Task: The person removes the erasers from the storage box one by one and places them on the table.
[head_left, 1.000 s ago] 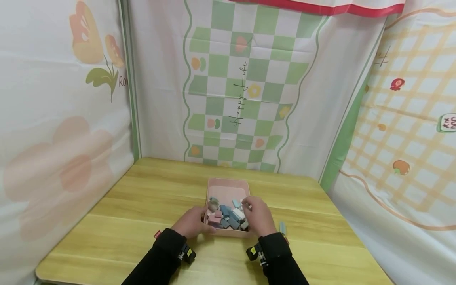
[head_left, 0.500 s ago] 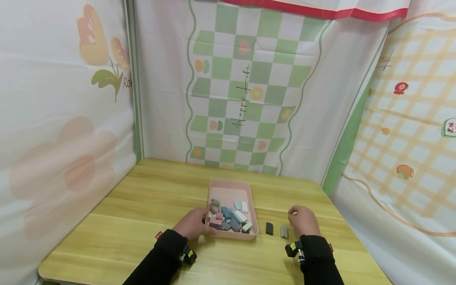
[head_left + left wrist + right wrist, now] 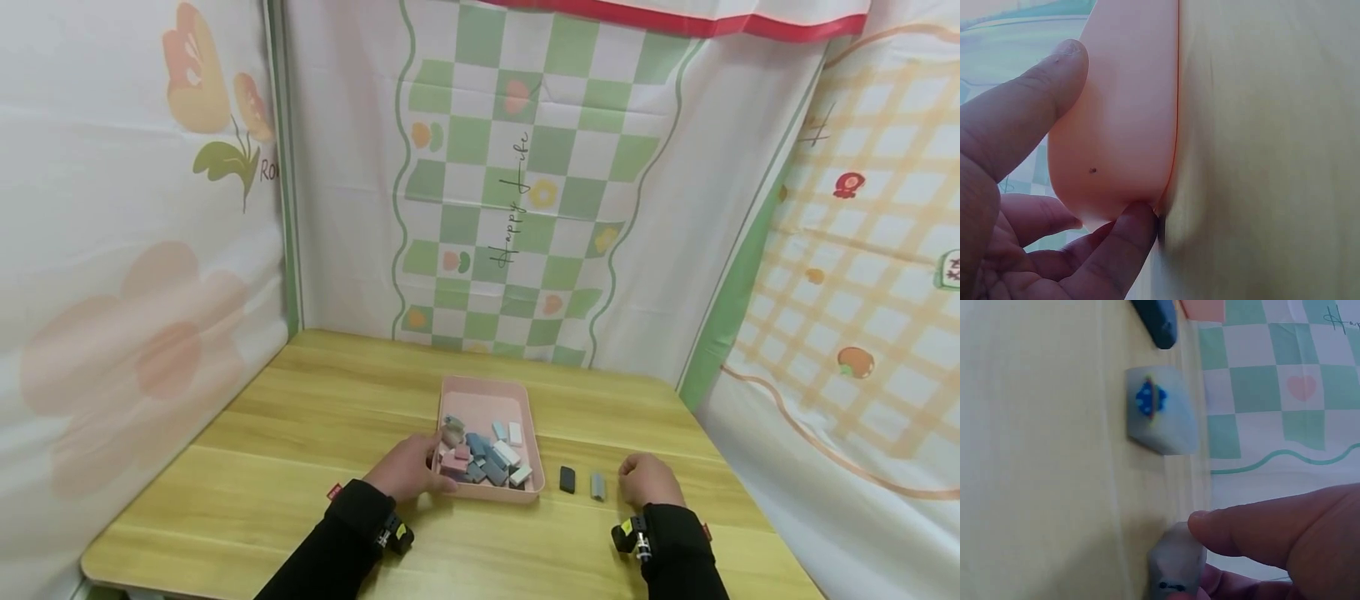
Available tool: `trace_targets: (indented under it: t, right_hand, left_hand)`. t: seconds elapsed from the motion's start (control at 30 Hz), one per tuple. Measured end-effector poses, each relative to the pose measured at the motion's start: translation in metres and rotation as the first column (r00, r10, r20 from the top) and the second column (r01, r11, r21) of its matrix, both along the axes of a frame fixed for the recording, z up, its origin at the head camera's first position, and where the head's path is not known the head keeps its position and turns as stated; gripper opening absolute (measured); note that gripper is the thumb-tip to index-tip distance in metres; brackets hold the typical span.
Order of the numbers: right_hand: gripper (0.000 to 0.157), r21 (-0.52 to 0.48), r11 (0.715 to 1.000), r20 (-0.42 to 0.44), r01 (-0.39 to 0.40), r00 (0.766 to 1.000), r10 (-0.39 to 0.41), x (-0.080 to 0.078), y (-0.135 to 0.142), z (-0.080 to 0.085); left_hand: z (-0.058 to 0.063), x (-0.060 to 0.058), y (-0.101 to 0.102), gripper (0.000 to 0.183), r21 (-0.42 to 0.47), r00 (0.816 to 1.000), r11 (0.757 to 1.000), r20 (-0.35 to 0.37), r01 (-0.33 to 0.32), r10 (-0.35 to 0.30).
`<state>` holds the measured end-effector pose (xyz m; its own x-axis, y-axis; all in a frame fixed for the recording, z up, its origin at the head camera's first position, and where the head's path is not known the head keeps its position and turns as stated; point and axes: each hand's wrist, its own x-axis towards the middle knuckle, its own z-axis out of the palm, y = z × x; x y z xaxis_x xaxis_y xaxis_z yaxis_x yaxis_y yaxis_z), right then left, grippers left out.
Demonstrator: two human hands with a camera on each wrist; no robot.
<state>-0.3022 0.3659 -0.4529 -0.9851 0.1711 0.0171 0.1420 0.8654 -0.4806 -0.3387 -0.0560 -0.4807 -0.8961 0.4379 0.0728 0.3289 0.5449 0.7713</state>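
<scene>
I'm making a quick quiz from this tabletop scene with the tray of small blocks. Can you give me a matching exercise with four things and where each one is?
Things:
1. pink tray
2. black block
3. grey block
4. pale block

Places:
A. on the table, directly right of the tray
B. pinched in the right hand
C. gripped at its near left corner by the left hand
D. on the table between the black block and the right hand

Pairs: 1-C, 2-A, 3-D, 4-B
</scene>
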Motion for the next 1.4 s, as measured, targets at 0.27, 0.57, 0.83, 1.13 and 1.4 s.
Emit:
trace_targets:
  t: [0.27, 0.57, 0.83, 1.13, 1.4]
  right_hand:
    - [0.010, 0.034, 0.999, -0.001, -0.018, 1.000, 0.018, -0.002, -0.003, 0.003]
    - [0.044, 0.056, 0.998, 0.010, -0.036, 0.999, 0.036, 0.003, -0.016, 0.016]
    - [0.034, 0.056, 0.971, -0.150, -0.231, 0.960, 0.237, -0.008, -0.088, 0.038]
    - [0.029, 0.047, 0.860, -0.074, -0.507, 0.857, 0.510, -0.025, -0.156, 0.017]
    - [0.029, 0.164, 0.861, -0.038, -0.482, 0.869, 0.494, -0.034, -0.178, 0.003]
  left_hand:
    - [0.001, 0.003, -0.001, 0.105, 0.020, 1.000, 1.000, 0.010, -0.007, 0.007]
    - [0.000, -0.001, 0.000, 0.104, -0.007, 1.000, 1.000, 0.006, 0.005, -0.005]
    - [-0.002, -0.003, 0.000, 0.104, -0.001, 1.000, 1.000, 0.014, -0.006, 0.006]
    - [-0.002, -0.003, -0.001, 0.103, 0.023, 1.000, 1.000, 0.024, -0.002, 0.002]
    - [0.001, -0.001, -0.003, 0.102, 0.031, 0.999, 0.999, 0.031, 0.013, -0.014]
